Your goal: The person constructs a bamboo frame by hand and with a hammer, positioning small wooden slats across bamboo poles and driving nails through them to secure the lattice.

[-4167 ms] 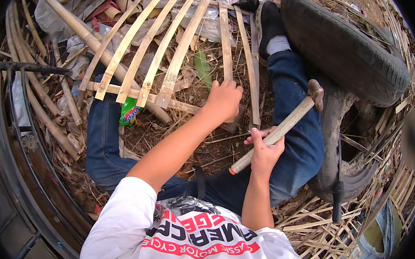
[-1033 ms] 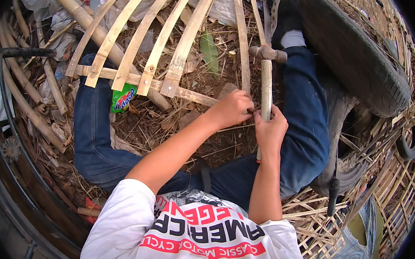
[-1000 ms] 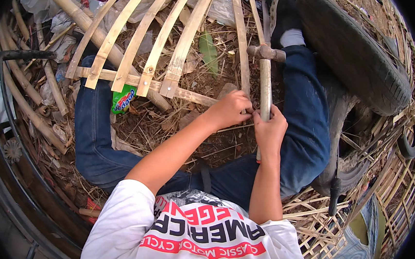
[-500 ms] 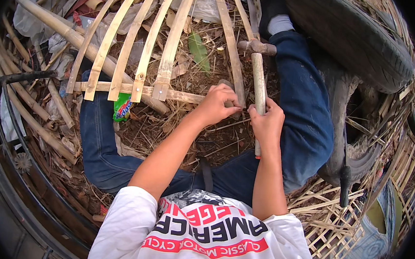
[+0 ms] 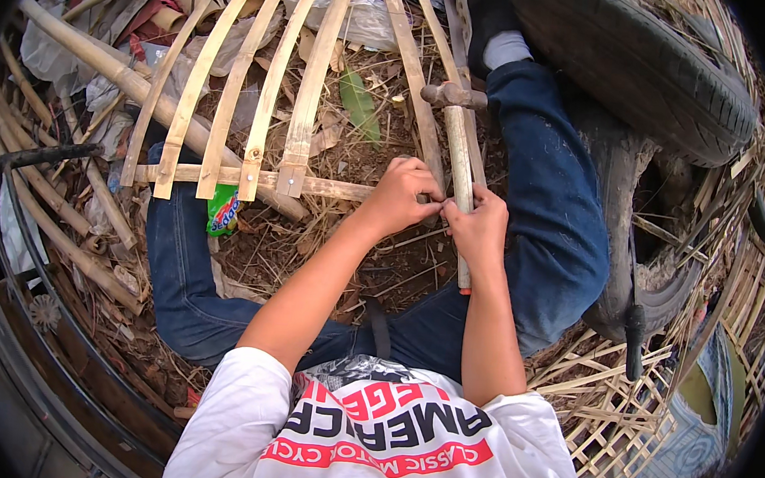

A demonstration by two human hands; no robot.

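The right hand (image 5: 477, 231) is wrapped around the wooden handle of a hammer (image 5: 457, 146) — a full closed grip near the handle's lower part, with the butt end sticking out below the fist and the metal head well above it, lying across a bamboo slat (image 5: 416, 98). Just left of that grip, touching it, the left hand (image 5: 399, 195) is pinched shut on the lower end of the same slat, where it meets the cross strip (image 5: 252, 178); what sits between its fingertips is too small to tell. The cross strip runs leftward from this grip under four more curved slats (image 5: 269, 77). A green wrapper (image 5: 222, 210) lies below the strip's left part, on the person's jeans. A tyre (image 5: 630, 65) sits up and right of the hammer head.

Four seconds back the hammer slanted off to the right, held apart from the slats; half a second ago it was already upright, and both hands have hardly shifted since.
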